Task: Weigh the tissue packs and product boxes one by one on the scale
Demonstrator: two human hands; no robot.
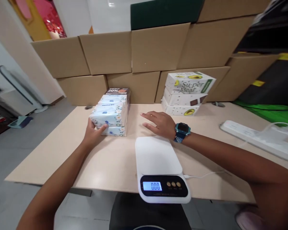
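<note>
Several soft tissue packs [108, 113] with a floral print are stacked on the left part of the table. My left hand [92, 132] grips the left front corner of the stack, with its thumb on the front face and its other fingers along the left side, partly hidden. My right hand [159, 123] is open and empty, its fingers stretched out to the left, between the tissue packs and the white boxes. Just below it lies a white digital scale [157, 156] with a bare plate; its lit display [152, 186] reads 0.00.
Three white boxes [182, 100] are stacked at the back right. A dark package [118, 91] is behind the tissue packs. Cardboard boxes [156, 48] form a wall along the back. A power strip [256, 137] lies at right, and a white cable [204, 175] runs from the scale.
</note>
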